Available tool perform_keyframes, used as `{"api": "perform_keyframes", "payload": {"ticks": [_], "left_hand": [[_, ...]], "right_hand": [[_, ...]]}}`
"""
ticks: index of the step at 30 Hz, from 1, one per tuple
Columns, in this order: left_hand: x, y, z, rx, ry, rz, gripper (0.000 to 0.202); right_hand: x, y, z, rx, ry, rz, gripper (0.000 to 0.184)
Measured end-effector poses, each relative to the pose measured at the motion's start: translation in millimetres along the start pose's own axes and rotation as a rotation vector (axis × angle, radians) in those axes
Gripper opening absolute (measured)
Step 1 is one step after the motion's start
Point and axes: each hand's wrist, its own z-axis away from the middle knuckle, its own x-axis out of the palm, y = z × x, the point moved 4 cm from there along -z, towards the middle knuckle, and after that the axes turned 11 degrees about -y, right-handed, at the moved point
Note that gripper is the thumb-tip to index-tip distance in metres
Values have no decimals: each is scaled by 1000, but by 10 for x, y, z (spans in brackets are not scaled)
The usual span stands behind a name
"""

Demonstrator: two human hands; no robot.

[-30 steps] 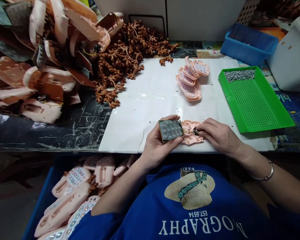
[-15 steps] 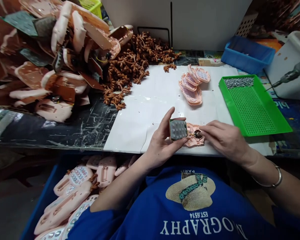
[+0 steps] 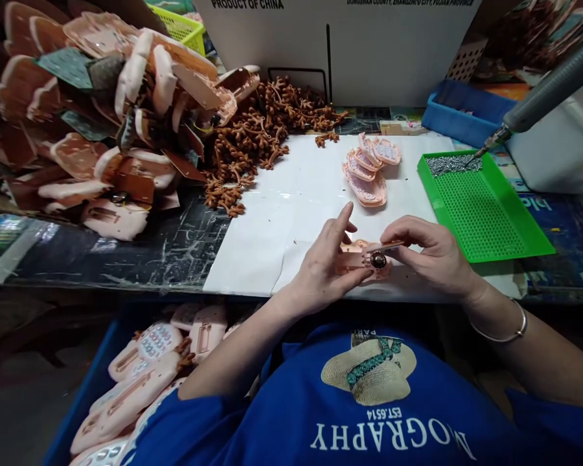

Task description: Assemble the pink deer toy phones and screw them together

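Note:
A pink plastic shell (image 3: pixel 354 262) lies on the white sheet (image 3: pixel 296 194) near the table's front edge. My left hand (image 3: pixel 323 268) grips its left side, forefinger raised. My right hand (image 3: pixel 430 255) pinches a thin circuit board (image 3: pixel 387 246), seen edge-on, over the shell. A small round dark part (image 3: pixel 377 260) sits on the shell between both hands.
A small stack of pink shells (image 3: pixel 366 169) lies farther back. A green tray (image 3: pixel 480 204) with screws (image 3: pixel 454 164) stands at the right, a hanging screwdriver (image 3: pixel 539 97) above it. Brown rubber parts (image 3: pixel 262 136) and piled shells (image 3: pixel 102 123) fill the left. A blue crate (image 3: pixel 85 388) sits below.
The circuit board has swung from upright in my left hand to nearly flat over the shell, now pinched by my right hand. The view tilted up and the screwdriver came into sight.

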Motion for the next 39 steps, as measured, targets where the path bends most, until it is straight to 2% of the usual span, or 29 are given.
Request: {"api": "perform_keyframes", "payload": {"ticks": [2,6,9,12,23,28,34,39], "left_hand": [[32,-2,-23,2,30,-121,76],[166,-13,-115,-76,-46,-282,37],[240,-20,-170,-130,-97,-352,19],[292,-34,-188,-126,-158,-357,8],[223,2,-95,20,-236,-350,22],[236,-17,-57,26,-131,-376,20],[258,-45,-53,-13,-175,-378,21],[250,-58,-68,-39,-144,-340,21]], "right_hand": [[3,53,49,57,44,-75,7],[25,121,122,79,121,-169,11],[36,139,164,44,142,-190,8],[37,173,223,27,150,-205,6],[72,390,514,152,141,17,13],[90,460,555,229,181,-15,10],[88,399,553,161,156,-13,9],[85,350,566,114,164,15,9]]}}
